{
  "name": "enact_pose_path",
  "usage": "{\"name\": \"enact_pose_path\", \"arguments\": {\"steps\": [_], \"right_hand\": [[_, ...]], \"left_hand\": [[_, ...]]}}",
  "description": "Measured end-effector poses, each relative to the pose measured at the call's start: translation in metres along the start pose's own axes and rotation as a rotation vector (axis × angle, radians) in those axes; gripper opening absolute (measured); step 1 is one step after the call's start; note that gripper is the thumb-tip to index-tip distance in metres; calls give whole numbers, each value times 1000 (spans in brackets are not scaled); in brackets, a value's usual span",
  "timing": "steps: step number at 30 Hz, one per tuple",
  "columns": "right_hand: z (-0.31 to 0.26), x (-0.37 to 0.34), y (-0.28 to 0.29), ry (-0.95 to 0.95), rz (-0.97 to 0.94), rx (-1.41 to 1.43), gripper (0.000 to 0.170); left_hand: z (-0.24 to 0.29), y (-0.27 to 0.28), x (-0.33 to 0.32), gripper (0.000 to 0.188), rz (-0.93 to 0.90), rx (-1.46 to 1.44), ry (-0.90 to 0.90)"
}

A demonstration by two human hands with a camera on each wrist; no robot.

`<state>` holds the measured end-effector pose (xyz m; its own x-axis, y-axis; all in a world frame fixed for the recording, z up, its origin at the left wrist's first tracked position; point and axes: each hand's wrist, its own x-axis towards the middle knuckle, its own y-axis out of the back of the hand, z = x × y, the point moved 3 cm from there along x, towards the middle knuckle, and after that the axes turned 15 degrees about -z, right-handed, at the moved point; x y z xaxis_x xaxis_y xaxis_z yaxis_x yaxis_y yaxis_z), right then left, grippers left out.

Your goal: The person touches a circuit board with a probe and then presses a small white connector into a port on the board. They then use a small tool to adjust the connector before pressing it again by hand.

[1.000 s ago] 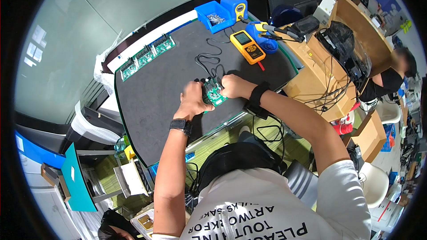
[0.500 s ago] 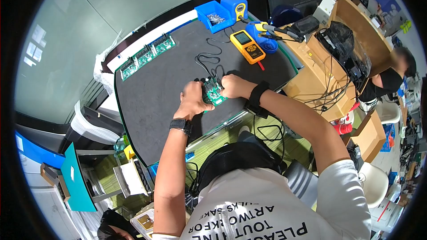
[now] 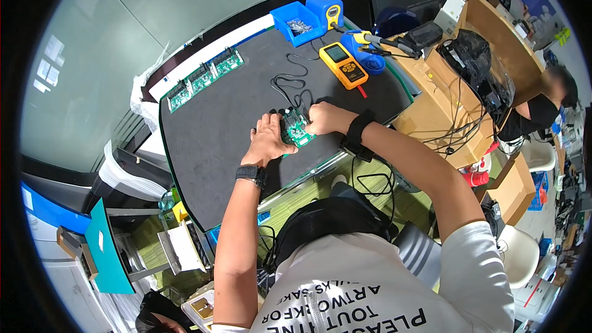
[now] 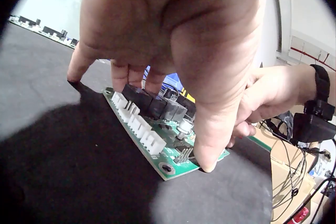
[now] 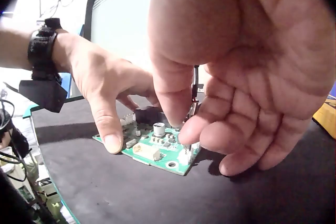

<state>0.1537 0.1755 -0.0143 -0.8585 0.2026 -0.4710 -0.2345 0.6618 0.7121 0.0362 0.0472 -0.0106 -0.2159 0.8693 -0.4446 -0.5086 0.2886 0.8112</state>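
Note:
A green circuit board [image 3: 298,132] with white and black connectors lies on the dark mat between the two hands. My left hand [image 3: 265,140] holds the board across, its thumb [image 4: 207,153] at the near edge and several fingers at the black connectors [image 4: 152,104]. The little finger reaches past the board onto the mat. On the board's other side, my right hand [image 3: 327,119] pinches a thin dark lead end [image 5: 196,85] between thumb and index finger, close over the board's corner connector [image 5: 187,155]. The lead's tip is mostly hidden by the fingers.
A yellow handheld meter [image 3: 344,65] lies beyond the right hand, a black cable [image 3: 285,79] coiled beside it. Farther back stand a blue bin [image 3: 297,23] of small metal parts and a blue soldering station [image 3: 325,11]. More green boards [image 3: 205,77] line the left back edge.
The left hand's fingers have straightened and spread slightly at the board. The right hand has barely shifted, and the board stays in place.

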Motion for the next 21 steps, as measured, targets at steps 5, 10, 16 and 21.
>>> {"name": "enact_pose_path", "arguments": {"steps": [5,10,16,21], "right_hand": [[0,3,-2,-22,-12,-16,40],[-2,4,-3,-8,-17,-37,36],[-2,5,-4,-9,-5,14,35],[-2,5,-4,-28,-21,23,34]], "left_hand": [[1,1,0,96,-14,3,18],[2,1,-1,96,-12,-2,15],[1,1,-1,96,-5,-2,5],[0,1,-1,97,-4,-1,0]]}}
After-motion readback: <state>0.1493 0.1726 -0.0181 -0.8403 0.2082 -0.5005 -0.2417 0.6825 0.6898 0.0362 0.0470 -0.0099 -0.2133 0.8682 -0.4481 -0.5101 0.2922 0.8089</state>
